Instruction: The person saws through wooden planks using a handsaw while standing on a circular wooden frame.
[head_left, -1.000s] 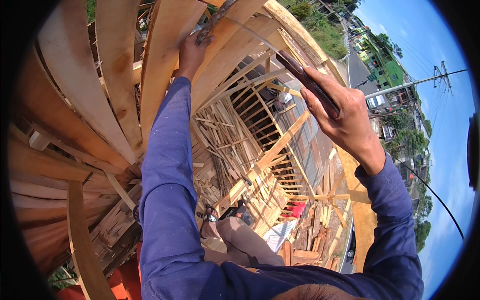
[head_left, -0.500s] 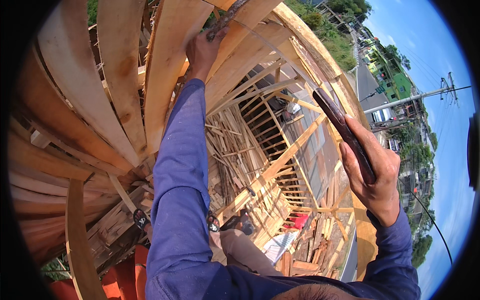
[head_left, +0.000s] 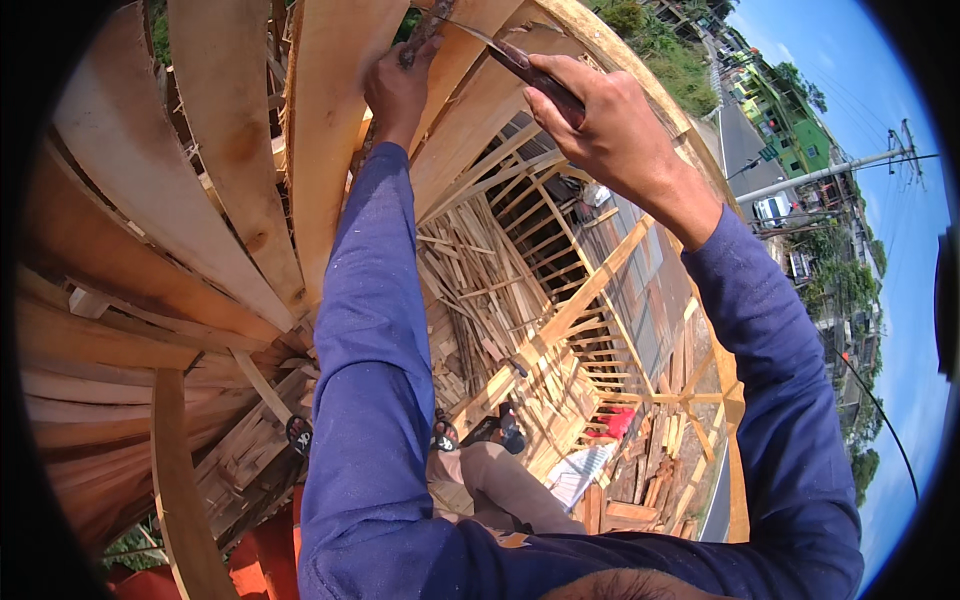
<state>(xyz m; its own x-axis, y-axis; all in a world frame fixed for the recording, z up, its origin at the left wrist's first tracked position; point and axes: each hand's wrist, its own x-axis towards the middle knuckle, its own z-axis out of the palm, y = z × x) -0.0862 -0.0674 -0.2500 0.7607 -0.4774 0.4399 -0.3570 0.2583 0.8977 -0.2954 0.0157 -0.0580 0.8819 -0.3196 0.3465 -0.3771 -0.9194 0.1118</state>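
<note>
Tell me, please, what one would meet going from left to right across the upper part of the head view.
Tall tan wooden plank with a dark knot, bare left hand, thin grey blade, bare right hand, bright green building.

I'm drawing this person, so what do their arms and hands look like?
The left sleeve and right sleeve are long, blue-purple and wrinkled. The left hand and right hand poke out bare: no gloves or rings that I can see.

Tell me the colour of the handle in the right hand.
Dark reddish-brown: the handle shows best in the head view.
</note>
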